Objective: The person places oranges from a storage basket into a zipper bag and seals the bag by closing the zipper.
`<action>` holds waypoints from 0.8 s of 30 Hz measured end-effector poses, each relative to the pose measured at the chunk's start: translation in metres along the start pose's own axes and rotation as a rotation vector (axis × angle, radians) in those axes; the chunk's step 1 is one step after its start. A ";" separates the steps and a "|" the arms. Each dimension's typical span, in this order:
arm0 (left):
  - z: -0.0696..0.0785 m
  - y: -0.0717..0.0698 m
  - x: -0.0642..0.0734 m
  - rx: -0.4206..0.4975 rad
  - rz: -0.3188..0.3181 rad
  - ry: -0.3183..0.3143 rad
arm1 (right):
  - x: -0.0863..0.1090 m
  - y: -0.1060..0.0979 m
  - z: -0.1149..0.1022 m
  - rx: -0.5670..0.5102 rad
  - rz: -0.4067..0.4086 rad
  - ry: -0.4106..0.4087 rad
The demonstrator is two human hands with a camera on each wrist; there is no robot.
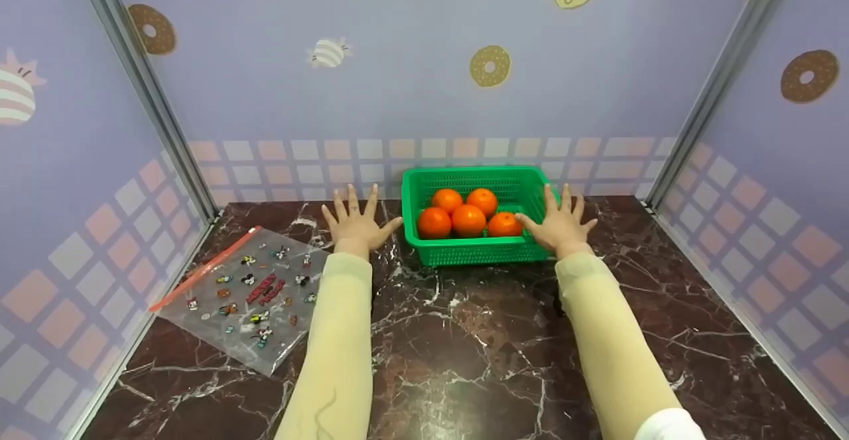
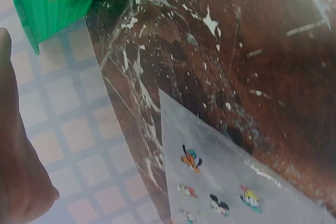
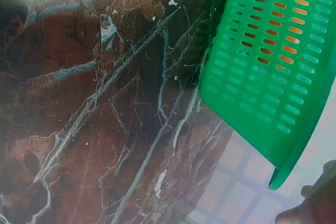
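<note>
Fingers spread, my left hand (image 1: 356, 229) is held out just left of a green plastic basket (image 1: 484, 254), its thumb pointing at the basket's side. My right hand (image 1: 560, 229), fingers also spread, overlaps the basket's right front corner in the head view. Inside the basket lie several oranges (image 1: 468, 220). Left of my left arm, a clear zip bag (image 1: 245, 307) with small cartoon figures and an orange-red zip strip lies flat on the marble-patterned table. In the right wrist view, fingers (image 3: 315, 203) show beside the basket's slotted wall (image 3: 262, 77).
The dark red marble-patterned table (image 1: 451, 373) ends at a purple back wall (image 1: 411, 95) printed with doughnuts and a checked band. Side panels stand left and right, joined by metal corner posts (image 1: 719, 88). The basket sits near the back wall.
</note>
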State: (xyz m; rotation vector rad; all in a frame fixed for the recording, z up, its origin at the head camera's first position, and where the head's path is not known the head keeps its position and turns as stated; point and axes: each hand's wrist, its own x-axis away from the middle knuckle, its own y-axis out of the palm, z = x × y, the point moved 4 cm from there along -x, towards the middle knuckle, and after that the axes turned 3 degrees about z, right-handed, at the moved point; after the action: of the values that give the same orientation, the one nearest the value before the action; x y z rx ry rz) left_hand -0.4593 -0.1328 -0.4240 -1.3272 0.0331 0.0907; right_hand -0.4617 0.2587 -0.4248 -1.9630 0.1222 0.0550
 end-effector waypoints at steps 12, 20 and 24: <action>0.008 0.008 0.002 0.261 -0.030 -0.053 | -0.004 0.001 0.011 -0.133 -0.025 0.089; 0.014 0.013 0.002 0.442 -0.058 -0.099 | -0.008 -0.001 0.017 -0.251 0.016 0.126; 0.017 0.015 -0.001 0.516 -0.003 -0.170 | -0.009 -0.002 0.019 -0.333 0.059 0.182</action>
State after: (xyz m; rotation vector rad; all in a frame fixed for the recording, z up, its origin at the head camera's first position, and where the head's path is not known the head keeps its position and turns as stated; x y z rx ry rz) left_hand -0.4617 -0.1130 -0.4342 -0.8007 -0.0847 0.1795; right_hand -0.4696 0.2779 -0.4294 -2.2946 0.3075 -0.0698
